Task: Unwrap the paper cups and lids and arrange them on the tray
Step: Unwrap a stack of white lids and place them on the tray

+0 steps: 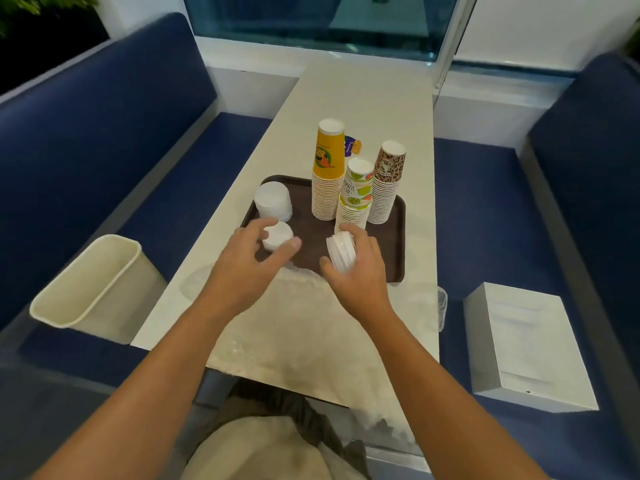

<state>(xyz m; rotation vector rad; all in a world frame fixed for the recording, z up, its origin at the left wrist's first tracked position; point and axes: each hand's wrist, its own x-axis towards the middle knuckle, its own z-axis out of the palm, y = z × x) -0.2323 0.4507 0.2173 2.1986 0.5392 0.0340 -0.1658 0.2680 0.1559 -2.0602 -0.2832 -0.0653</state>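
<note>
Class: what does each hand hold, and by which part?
The right hand grips a tilted stack of white plastic lids round its sides. The left hand flanks a shorter white lid stack; its grip is too blurred to tell.

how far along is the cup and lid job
Done: the yellow paper cup stack, lime-printed cup stack and leopard-print cup stack stand upside down on the brown plastic tray, beside a tall white lid stack. In hand: the left hand curls round a short white lid stack on the tray; the right hand grips a sideways white lid stack. Left: setting that down; clear plastic wrap lies loose nearby.
</note>
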